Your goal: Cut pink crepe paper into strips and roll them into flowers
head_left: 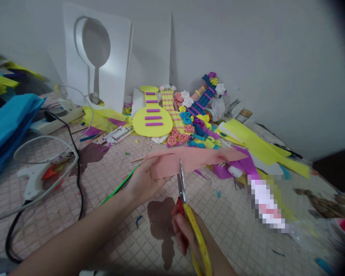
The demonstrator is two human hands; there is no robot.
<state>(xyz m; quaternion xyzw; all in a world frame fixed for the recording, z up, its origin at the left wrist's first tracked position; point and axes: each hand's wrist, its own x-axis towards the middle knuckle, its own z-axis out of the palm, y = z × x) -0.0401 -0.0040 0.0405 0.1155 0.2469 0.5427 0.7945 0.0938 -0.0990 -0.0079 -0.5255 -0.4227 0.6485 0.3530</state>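
A long pink strip of crepe paper (201, 158) stretches across the middle of the view. Its left end is pinched in my left hand (145, 180), with the thumb on top and fingers beneath. My right hand (186, 230) grips a pair of scissors (199, 237) with red and yellow handles. The blades point away from me, and their tips reach the paper's lower edge, a short way right of my left hand. Behind the paper stand a yellow guitar-shaped cutout (153, 124) with purple bars and paper guitars trimmed with paper roses (178, 136).
A white glue gun (34, 180) and looping cables lie at left, near a power strip (56, 120) and blue paper (8, 134). Yellow paper (255, 142) and purple scraps (244, 161) lie at right. A white board with a spoon-shaped cutout (120, 65) leans on the wall.
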